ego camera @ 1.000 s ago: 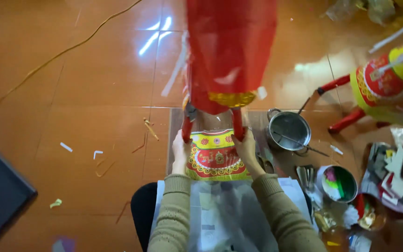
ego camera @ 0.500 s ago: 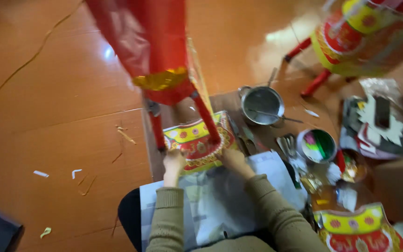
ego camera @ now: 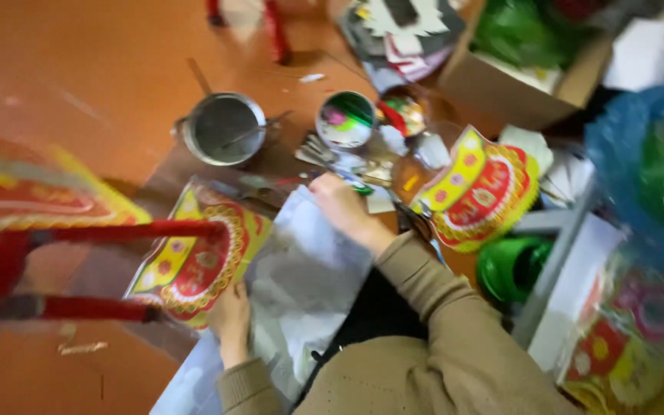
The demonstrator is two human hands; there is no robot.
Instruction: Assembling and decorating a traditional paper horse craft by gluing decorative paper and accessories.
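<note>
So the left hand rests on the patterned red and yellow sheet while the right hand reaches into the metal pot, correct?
Not quite. In the head view the right hand is at the clutter of small tools, apart from the metal pot. The left hand does rest on the patterned red and yellow sheet.

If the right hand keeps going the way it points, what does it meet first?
Probably the cluster of metal tools just beyond the right hand, then the round open tin with colourful contents; blur leaves depth uncertain.

Soft, even daylight, warm on the orange floor (ego camera: 78,69), with only faint shadows. Motion blur smears the whole view — worst at the red frame (ego camera: 78,230) left of the metal pot (ego camera: 223,129), and the blue bag (ego camera: 639,154) far right.
</note>
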